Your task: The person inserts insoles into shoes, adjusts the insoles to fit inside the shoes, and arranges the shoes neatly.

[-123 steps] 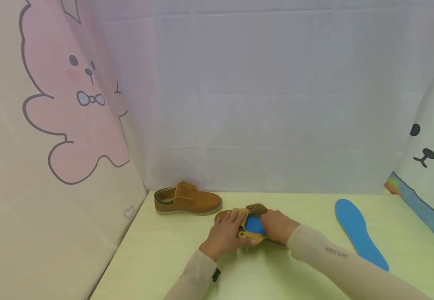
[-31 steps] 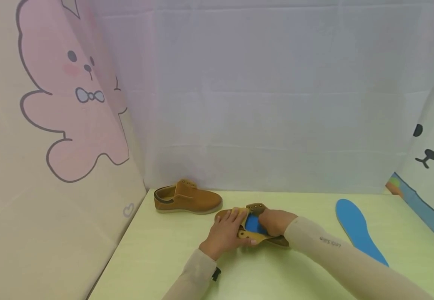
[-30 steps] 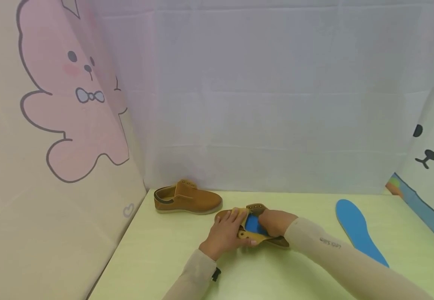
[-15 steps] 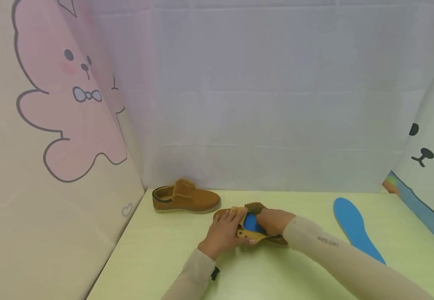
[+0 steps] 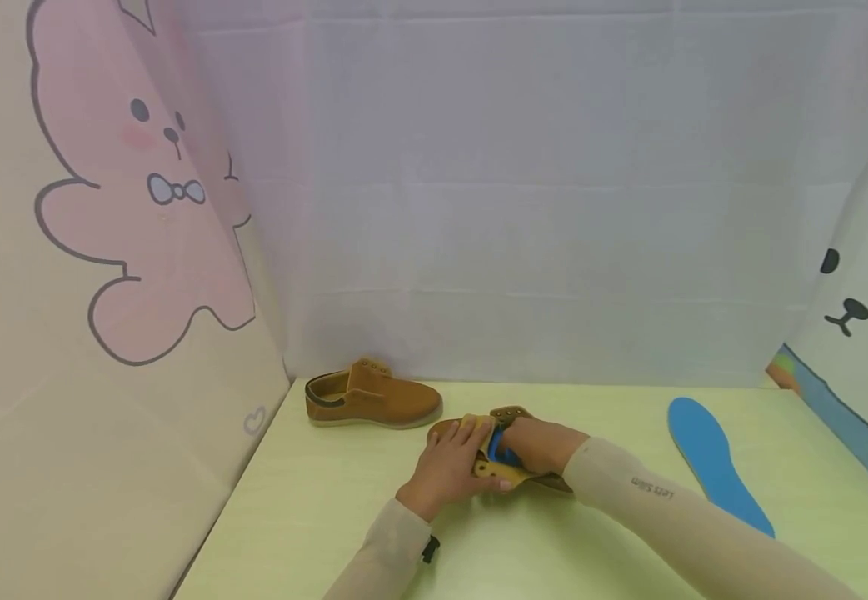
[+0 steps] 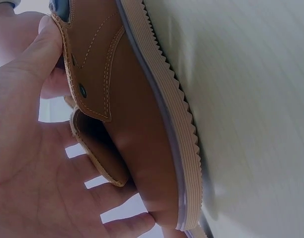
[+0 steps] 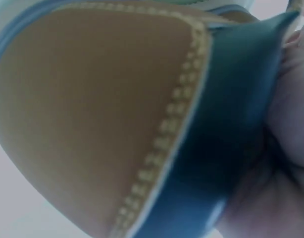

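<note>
In the head view, a brown lace-up shoe (image 5: 445, 428) lies toe to the left, its side flaps spread. My left hand (image 5: 445, 471) holds it from the front, fingers over the toe and tongue, thumb on the near eyelet flap. The left wrist view shows the thumb (image 6: 43, 49) at the flap's edge and the side of the shoe (image 6: 142, 134). My right hand (image 5: 542, 446) reaches into the shoe's opening, its fingers hidden there. A blue insole (image 5: 507, 457) shows inside, beside the right hand. The right wrist view has the brown heel (image 7: 92, 114) with its dark collar, close to the palm.
A second brown shoe (image 5: 374, 400) stands at the back left of the pale yellow table (image 5: 291, 508), near the white backdrop curtain (image 5: 554, 208). Another blue insole (image 5: 711, 454) lies flat on the right, beyond the right forearm.
Within the last half second, my right hand has moved slightly left inside the opening, covering more of the blue insole. My left hand and the second shoe have stayed in place.
</note>
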`<action>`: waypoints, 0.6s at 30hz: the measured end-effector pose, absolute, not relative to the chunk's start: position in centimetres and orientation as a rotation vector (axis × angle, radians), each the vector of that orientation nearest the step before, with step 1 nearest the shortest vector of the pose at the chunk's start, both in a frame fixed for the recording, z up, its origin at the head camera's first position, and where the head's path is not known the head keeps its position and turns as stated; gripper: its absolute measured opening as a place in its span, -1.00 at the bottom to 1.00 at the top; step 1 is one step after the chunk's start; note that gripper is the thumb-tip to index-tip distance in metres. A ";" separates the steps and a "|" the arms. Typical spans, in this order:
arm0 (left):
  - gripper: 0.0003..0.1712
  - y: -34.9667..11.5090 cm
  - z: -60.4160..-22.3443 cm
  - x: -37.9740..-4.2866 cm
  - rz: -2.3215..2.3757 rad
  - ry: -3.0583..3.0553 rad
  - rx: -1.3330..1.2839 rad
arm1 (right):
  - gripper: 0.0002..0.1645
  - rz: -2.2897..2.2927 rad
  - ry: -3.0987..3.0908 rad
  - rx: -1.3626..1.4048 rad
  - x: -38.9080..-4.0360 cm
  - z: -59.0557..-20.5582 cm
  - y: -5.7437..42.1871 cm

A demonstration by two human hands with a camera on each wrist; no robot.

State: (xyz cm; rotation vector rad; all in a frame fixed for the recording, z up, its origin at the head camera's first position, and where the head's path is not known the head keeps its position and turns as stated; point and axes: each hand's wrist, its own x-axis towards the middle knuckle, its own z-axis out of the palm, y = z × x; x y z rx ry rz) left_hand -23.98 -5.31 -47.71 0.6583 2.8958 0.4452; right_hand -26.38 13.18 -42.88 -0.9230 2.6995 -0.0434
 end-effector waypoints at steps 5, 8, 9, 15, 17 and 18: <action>0.18 -5.3 -47.7 -24.2 0.436 2.913 0.664 | -0.87 -0.033 2.728 -0.932 -26.8 -43.2 13.0; 0.17 -5.4 -47.6 -24.2 0.443 2.918 0.667 | -0.87 -0.043 2.736 -0.942 -26.9 -43.2 13.0; 0.17 -5.4 -47.5 -24.2 0.441 2.920 0.666 | -0.89 -0.039 2.737 -0.944 -26.9 -43.2 13.0; 0.14 -5.4 -47.5 -23.9 0.422 2.933 0.677 | -0.85 -0.028 2.719 -0.945 -26.0 -42.9 13.5; 0.13 -5.4 -47.6 -23.8 0.433 2.944 0.690 | -0.85 -0.071 2.718 -0.912 -25.6 -42.7 13.7; 0.12 -5.5 -47.6 -23.8 0.449 2.950 0.695 | -0.86 -0.091 2.719 -0.899 -25.3 -42.6 13.8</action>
